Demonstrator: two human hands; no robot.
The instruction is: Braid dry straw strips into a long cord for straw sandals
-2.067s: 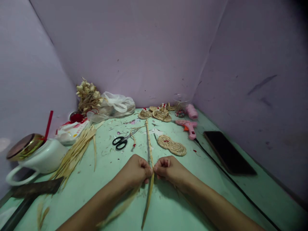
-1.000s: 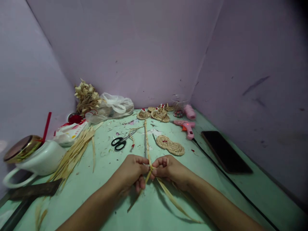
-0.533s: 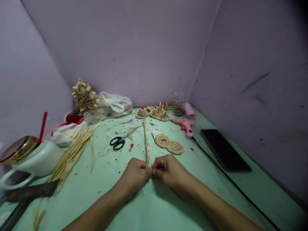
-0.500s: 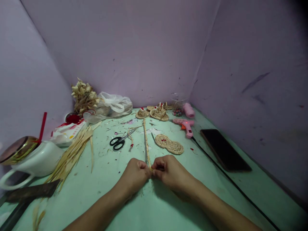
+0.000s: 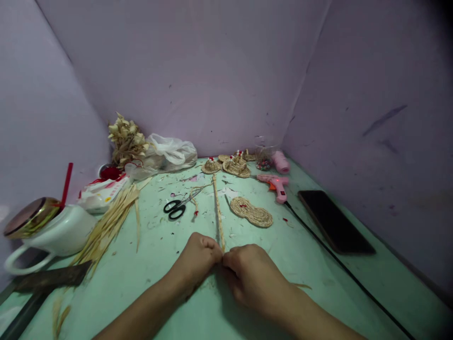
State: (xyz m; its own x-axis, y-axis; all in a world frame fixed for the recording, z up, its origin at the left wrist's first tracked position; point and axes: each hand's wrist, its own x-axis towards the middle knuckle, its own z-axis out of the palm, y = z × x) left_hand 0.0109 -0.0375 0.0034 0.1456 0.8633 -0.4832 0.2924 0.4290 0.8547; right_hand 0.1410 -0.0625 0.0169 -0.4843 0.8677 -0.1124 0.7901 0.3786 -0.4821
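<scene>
A long straw braid (image 5: 218, 212) runs straight away from me over the table, its near end between my fingers. My left hand (image 5: 201, 252) is closed in a pinch at that end. Touching it there, my right hand (image 5: 251, 274) has its fingers curled and pressed together, with a strip of straw (image 5: 302, 285) showing past the wrist. The exact grip of the right fingertips is hidden behind the hand. Beyond my hands lie a woven straw sole shape (image 5: 252, 212) to the right of the braid and black-handled scissors (image 5: 177, 208) to its left.
A pink glue gun (image 5: 274, 183) with a black cord and a phone (image 5: 334, 222) lie at right. Straw strips (image 5: 113, 219), a white mug (image 5: 67, 231) and a dark metal blade (image 5: 53, 278) crowd the left. Small straw hats (image 5: 236, 166) sit at the back.
My right hand has turned over, knuckles now upward, and sits slightly lower. A straw strip now shows beyond its wrist. My left hand stays at the braid's end. The view has shifted slightly.
</scene>
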